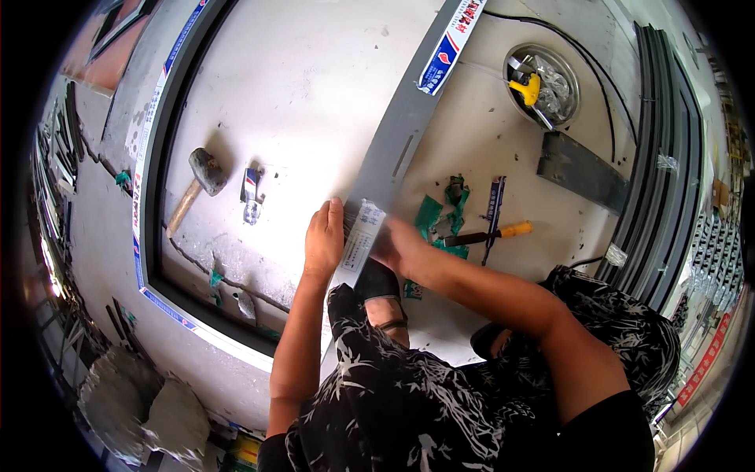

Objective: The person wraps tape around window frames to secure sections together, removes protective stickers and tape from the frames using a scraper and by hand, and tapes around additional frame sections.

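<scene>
A long grey metal profile bar (385, 175) runs from far right of centre down toward my knees, with a white printed label (364, 236) on its near end. My left hand (323, 245) lies against the left side of the bar, fingers stretched out and pointing away from me. On the other side, my right hand (403, 250) is at the bar's edge beside the label. It is blurred, and its fingers are hidden by the bar. My shoe (379, 281) shows just under the near end.
Left lies a dark rectangular frame (149, 204) around a mallet (203, 177). To the right are green scraps (429, 212), a screwdriver (487, 235) with an orange handle, a metal bowl (578, 98) holding a yellow-handled tool (525, 89), a short grey profile piece (582, 169) and stacked dark profiles (657, 165).
</scene>
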